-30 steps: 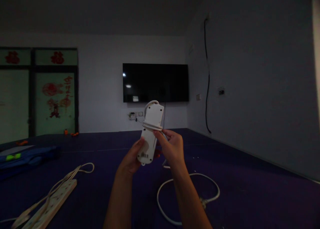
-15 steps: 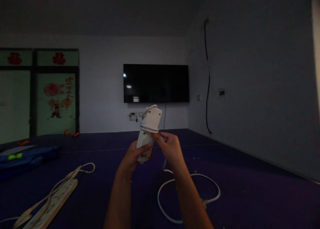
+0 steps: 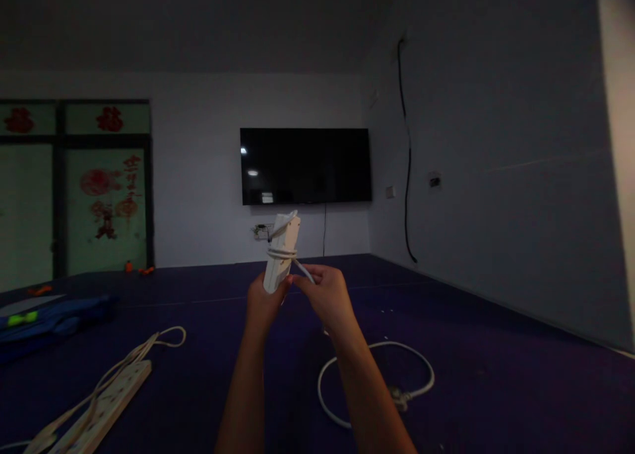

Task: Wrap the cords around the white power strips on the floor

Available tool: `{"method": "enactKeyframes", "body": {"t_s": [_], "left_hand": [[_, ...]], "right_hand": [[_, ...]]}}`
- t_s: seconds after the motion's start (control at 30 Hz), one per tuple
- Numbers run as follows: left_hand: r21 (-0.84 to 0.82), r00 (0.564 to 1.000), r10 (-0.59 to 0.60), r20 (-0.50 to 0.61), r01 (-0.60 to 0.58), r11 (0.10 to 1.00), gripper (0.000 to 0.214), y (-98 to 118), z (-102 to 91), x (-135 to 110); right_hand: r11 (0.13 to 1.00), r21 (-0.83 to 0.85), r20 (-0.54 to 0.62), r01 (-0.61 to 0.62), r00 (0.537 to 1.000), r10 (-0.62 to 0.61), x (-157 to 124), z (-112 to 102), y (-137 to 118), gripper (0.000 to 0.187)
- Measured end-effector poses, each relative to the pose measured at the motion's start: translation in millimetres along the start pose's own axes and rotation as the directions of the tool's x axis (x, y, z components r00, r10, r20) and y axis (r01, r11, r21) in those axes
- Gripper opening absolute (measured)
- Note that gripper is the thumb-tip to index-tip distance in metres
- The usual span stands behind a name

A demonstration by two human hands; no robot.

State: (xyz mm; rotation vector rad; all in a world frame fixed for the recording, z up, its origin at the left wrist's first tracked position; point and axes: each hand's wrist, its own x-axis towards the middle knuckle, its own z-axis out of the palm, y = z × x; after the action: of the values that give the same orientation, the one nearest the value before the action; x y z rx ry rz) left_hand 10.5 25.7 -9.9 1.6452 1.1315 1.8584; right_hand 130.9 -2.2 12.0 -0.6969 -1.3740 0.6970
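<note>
A white power strip (image 3: 284, 237) is held up, tilted, above the purple surface, with several turns of its white cord around its middle. My left hand (image 3: 262, 300) is closed around its lower end. At its right side, my right hand (image 3: 325, 292) pinches the white power cord (image 3: 303, 270) where it leaves the wraps. The rest of that cord lies in a wide loop (image 3: 430, 373) on the surface, partly hidden behind my right forearm. A plug (image 3: 399, 398) rests at the loop's near side, just right of the forearm.
On the purple surface (image 3: 476, 374), another white power strip (image 3: 112, 401) with a bunched cord lies at the near left. Blue cloth (image 3: 64, 315) and small orange items (image 3: 145, 271) are farther off. A television (image 3: 305, 166) hangs on the far wall.
The power strip has turned from showing its flat back to showing a narrow edge. My right hand has shifted slightly left and down with the cord, and the view has moved a little.
</note>
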Motion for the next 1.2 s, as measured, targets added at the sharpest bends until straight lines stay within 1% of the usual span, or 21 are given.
{"method": "enactKeyframes", "body": {"t_s": [0.07,0.13,0.2,0.27,0.37,0.43,0.5,0.63,0.73,0.8,0.83,0.9,0.97,1.03,1.1,1.2], "left_hand": [[0.061,0.998,0.054,-0.037,-0.051,0.997,0.034,1,2.5,1],[0.138,0.990,0.132,-0.055,-0.123,0.983,0.030,1,4.6,1],[0.195,0.978,0.202,-0.048,-0.189,0.962,0.028,0,6.6,1],[0.228,0.973,0.229,-0.020,-0.219,0.949,0.028,-3,8.8,-1],[0.330,0.977,0.213,-0.003,-0.201,0.922,0.028,-6,12.7,-3],[0.418,0.980,0.198,-0.028,-0.168,0.893,0.028,-6,15.4,-6],[0.489,0.978,0.202,-0.059,-0.149,0.860,0.030,-5,17.7,-7],[0.569,0.969,0.227,-0.092,-0.136,0.811,0.031,-2,20.6,-10],[0.618,0.966,0.232,-0.116,-0.113,0.778,0.031,-1,20.8,-11],[0.651,0.961,0.233,-0.147,-0.084,0.754,0.034,-1,20.0,-12],[0.665,0.959,0.237,-0.157,-0.074,0.743,0.035,-1,19.3,-12],[0.685,0.957,0.242,-0.161,-0.068,0.726,0.037,-2,17.5,-12],[0.696,0.962,0.230,-0.149,-0.063,0.715,0.038,-3,16.0,-11],[0.703,0.968,0.207,-0.144,-0.047,0.710,0.036,-5,15.8,-10],[0.699,0.968,0.196,-0.156,-0.032,0.714,0.035,-6,17.2,-9],[0.671,0.961,0.202,-0.186,-0.026,0.741,0.035,-5,21.3,-10]], "right_hand": [[1.000,0.027,-0.005,0.012,1.000,-0.012,-1,2,-1,0.029],[0.999,0.049,-0.011,0.019,1.000,-0.018,-1,2,-2,0.030],[0.997,0.070,-0.017,0.019,1.000,-0.018,-1,1,-3,0.030],[0.997,0.078,-0.023,0.009,1.000,-0.007,-2,-1,-4,0.030],[0.996,0.079,-0.032,-0.027,0.999,0.029,-2,-4,-6,0.032],[0.995,0.096,-0.037,-0.036,0.999,0.040,-2,-5,-7,0.037],[0.993,0.116,-0.054,-0.019,0.998,0.025,-2,-4,-8,0.041],[0.993,0.117,-0.110,0.010,0.994,0.003,-3,7,-5,0.042],[0.994,0.112,-0.099,0.009,0.995,0.002,-3,14,0,0.048],[0.998,0.062,-0.085,0.014,0.996,-0.008,-1,15,4,0.048],[1.000,0.009,-0.087,0.017,0.996,-0.016,-1,14,6,0.045],[0.988,-0.151,-0.096,0.016,0.995,-0.031,1,8,8,0.035],[0.946,-0.325,-0.077,0.004,0.997,-0.030,3,1,9,0.030],[0.908,-0.419,-0.047,0.014,0.998,-0.037,4,-5,9,0.034],[0.905,-0.424,-0.047,0.041,0.997,-0.067,4,-8,8,0.035],[0.931,-0.360,-0.089,0.062,0.991,-0.100,3,-7,4,0.033]]}}
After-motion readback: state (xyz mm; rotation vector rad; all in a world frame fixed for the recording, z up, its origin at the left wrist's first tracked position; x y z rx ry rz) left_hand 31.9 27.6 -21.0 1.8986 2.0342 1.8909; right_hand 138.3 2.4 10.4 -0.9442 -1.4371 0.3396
